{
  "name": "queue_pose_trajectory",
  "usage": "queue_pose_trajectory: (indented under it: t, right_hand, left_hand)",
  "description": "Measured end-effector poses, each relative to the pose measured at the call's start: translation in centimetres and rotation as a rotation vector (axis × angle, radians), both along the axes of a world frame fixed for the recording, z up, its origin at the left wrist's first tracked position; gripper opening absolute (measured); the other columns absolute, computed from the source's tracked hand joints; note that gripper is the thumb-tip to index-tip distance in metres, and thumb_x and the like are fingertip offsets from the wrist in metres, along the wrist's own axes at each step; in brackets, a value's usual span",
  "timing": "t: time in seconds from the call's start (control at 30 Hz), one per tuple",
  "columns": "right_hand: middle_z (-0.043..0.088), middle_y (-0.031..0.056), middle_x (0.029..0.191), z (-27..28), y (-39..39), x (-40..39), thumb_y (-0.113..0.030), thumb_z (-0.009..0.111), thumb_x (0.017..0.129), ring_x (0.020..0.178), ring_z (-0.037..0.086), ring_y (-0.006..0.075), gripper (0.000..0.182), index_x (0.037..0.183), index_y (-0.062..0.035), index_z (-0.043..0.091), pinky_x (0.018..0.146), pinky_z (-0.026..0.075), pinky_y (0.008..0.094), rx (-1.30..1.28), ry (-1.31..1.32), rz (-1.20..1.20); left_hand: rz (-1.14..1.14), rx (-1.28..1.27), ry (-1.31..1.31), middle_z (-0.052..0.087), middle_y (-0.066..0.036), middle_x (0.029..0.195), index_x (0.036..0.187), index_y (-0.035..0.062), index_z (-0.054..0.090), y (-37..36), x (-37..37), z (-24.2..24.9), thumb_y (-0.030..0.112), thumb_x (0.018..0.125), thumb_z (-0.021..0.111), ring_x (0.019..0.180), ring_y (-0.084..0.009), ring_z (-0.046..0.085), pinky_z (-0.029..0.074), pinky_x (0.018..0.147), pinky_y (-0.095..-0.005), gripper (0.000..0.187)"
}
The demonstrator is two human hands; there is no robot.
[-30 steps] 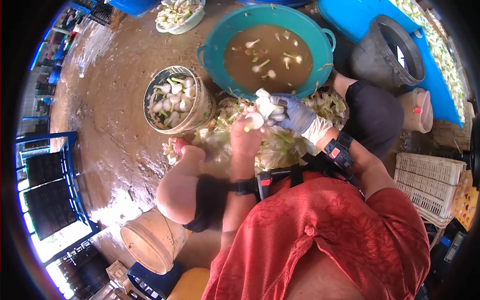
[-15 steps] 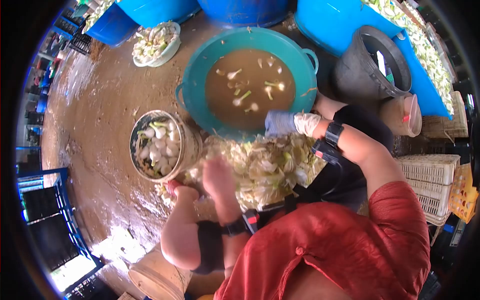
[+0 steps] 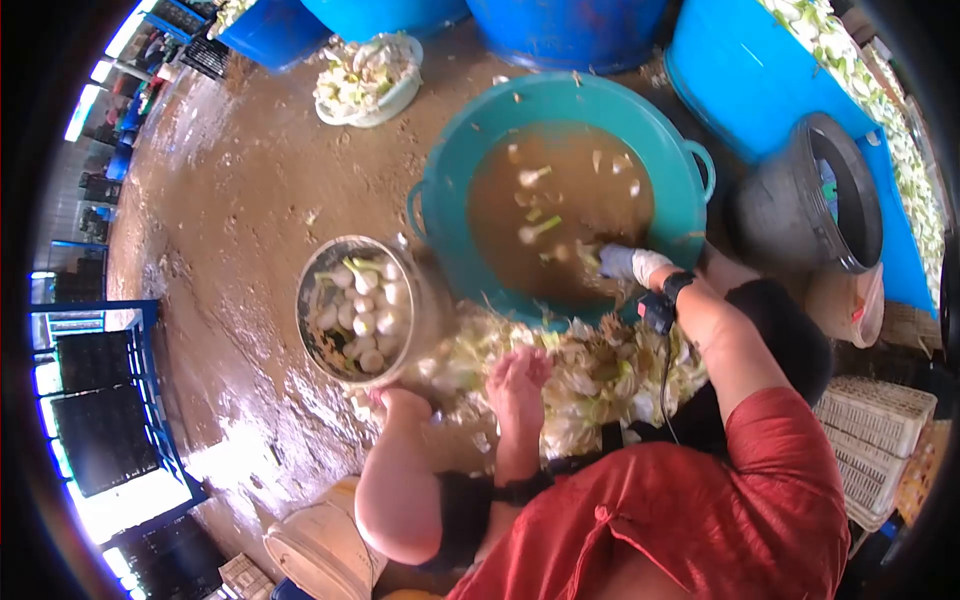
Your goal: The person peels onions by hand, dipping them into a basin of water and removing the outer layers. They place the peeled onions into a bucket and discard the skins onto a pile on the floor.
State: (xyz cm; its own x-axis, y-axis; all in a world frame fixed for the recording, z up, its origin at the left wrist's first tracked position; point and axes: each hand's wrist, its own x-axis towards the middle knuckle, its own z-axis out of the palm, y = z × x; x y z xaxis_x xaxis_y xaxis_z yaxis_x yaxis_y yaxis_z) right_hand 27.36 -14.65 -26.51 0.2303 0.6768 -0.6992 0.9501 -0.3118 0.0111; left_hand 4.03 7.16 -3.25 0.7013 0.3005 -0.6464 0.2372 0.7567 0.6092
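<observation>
My right hand (image 3: 618,262), in a blue-and-white glove, reaches into the brown water of a green tub (image 3: 452,160). Its bunched fingertips meet the water beside a pale, blurred piece; I cannot tell what they grip. White garlic bulbs with green stems float nearby, one garlic bulb (image 3: 535,230) left of the glove. Bare and loosely curled, my left hand (image 3: 518,378) hovers over a heap of pale peels and leaves (image 3: 610,375), with nothing visible in it. To its left stands a bucket (image 3: 303,325) partly filled with trimmed white bulbs (image 3: 365,322).
A white basin (image 3: 395,103) of peelings sits on the wet floor at the back. Blue drums (image 3: 560,35) line the far side. Right of the tub are a tilted black bucket (image 3: 770,205), a large blue bin (image 3: 715,70) and stacked crates (image 3: 875,420). A beige bucket (image 3: 300,540) is at lower left.
My gloved right hand has gone from the tub's near rim into the water. My left hand, blurred before, now shows clearly, slightly farther from the bucket. The whole view has shifted.
</observation>
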Motion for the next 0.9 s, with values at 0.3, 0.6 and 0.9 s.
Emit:
queue_pose_trajectory:
  t: [0.3,0.6,0.9]
  right_hand:
    - [0.062,0.0145,0.085,24.8,5.2,-10.8,-0.022,0.078,0.060,0.085,0.060,0.0347,0.042,0.094,-0.0075,0.057,0.070,0.047,0.0392,0.905,0.446,-0.472]
    - [0.063,0.0136,0.083,30.6,3.9,-17.0,-0.028,0.068,0.078,0.077,0.064,0.0220,0.039,0.103,-0.0003,0.057,0.070,0.050,0.0325,0.803,1.343,-1.612]
    - [0.060,0.0140,0.075,30.1,4.1,-20.6,-0.016,0.059,0.071,0.072,0.059,0.0339,0.018,0.083,-0.0028,0.063,0.067,0.047,0.0431,1.215,-0.070,-0.620]
  left_hand:
    - [-0.257,0.643,-0.305,0.052,-0.014,0.118,0.131,0.0010,0.040,-3.2,0.7,-1.3,0.006,0.075,0.067,0.101,-0.0195,0.053,0.045,0.086,-0.0300,0.062]
    - [-0.136,0.409,-0.473,0.060,-0.003,0.097,0.115,-0.0020,0.050,-3.1,-1.8,2.8,0.004,0.080,0.066,0.083,-0.0101,0.056,0.046,0.076,-0.0219,0.039]
    - [-0.391,0.791,-0.387,0.062,-0.003,0.079,0.101,-0.0029,0.061,-3.7,-4.3,5.3,0.007,0.071,0.066,0.070,-0.0072,0.054,0.045,0.066,-0.0224,0.032]
